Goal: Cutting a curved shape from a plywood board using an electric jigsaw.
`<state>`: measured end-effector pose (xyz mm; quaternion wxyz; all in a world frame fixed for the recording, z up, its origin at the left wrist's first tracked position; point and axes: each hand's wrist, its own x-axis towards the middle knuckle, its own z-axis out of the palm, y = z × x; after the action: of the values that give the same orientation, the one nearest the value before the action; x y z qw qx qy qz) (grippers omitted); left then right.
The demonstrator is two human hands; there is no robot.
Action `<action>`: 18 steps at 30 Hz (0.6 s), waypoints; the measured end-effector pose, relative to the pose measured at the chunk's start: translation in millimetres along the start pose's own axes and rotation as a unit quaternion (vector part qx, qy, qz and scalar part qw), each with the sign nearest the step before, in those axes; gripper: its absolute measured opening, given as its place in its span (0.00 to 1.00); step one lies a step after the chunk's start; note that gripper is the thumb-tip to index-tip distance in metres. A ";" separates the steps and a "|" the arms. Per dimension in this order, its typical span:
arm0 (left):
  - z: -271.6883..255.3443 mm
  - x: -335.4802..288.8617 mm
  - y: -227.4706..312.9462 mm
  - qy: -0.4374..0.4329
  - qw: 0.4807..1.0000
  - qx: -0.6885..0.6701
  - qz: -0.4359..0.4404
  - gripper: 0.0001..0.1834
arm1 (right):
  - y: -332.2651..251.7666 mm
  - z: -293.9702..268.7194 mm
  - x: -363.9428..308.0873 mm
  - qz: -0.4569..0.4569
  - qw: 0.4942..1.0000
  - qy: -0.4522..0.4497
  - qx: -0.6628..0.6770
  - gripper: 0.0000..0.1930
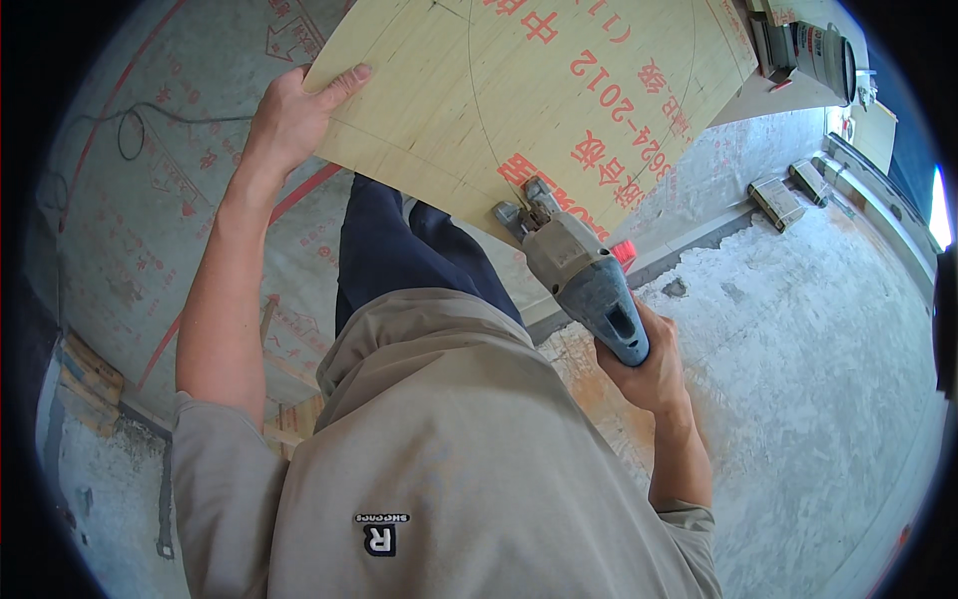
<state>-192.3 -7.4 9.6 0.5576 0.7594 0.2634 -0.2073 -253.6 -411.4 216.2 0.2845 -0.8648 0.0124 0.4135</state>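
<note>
A pale plywood board (419, 100) with red printing and thin curved and straight lines drawn on it spans the top of the view. My left hand (294, 115) grips its left edge, thumb lying on the top face and the other fingers hidden at the edge and beneath. In my right hand (654, 359) is a jigsaw (584, 270), held by the rear of its blue-grey body. Its metal front and shoe sit at the board's near edge, by a drawn line. The blade cannot be made out. A red part sticks out on the tool's right side.
Floor sheeting with red markings (200, 150) lies to the left, with a dark cable (130, 140) looped on it. Wooden pieces (92, 384) are at far left. A bucket (823, 60) stands upper right, and two box-shaped blocks (776, 203) rest on the rough pale concrete (798, 379).
</note>
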 end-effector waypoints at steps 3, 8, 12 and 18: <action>0.9 -1.0 2.1 0.002 1.000 -0.007 0.003 0.34 | -2.3 0.3 0.4 0.003 1.000 -0.002 0.003 0.12; 0.8 0.7 -1.2 0.002 1.000 0.004 -0.004 0.34 | -5.8 -0.3 2.0 0.001 1.000 -0.001 0.009 0.12; 0.6 -1.1 1.5 0.006 1.000 0.008 -0.001 0.35 | -4.4 0.7 2.5 -0.001 1.000 0.001 0.004 0.12; 0.9 0.0 -0.1 0.009 1.000 0.010 -0.004 0.35 | -4.8 -0.7 3.3 -0.030 0.999 -0.007 -0.023 0.18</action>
<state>-192.4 -8.2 9.2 0.5464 0.7660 0.2696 -0.2051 -249.7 -407.0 216.5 0.2768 -0.8684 -0.0253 0.4105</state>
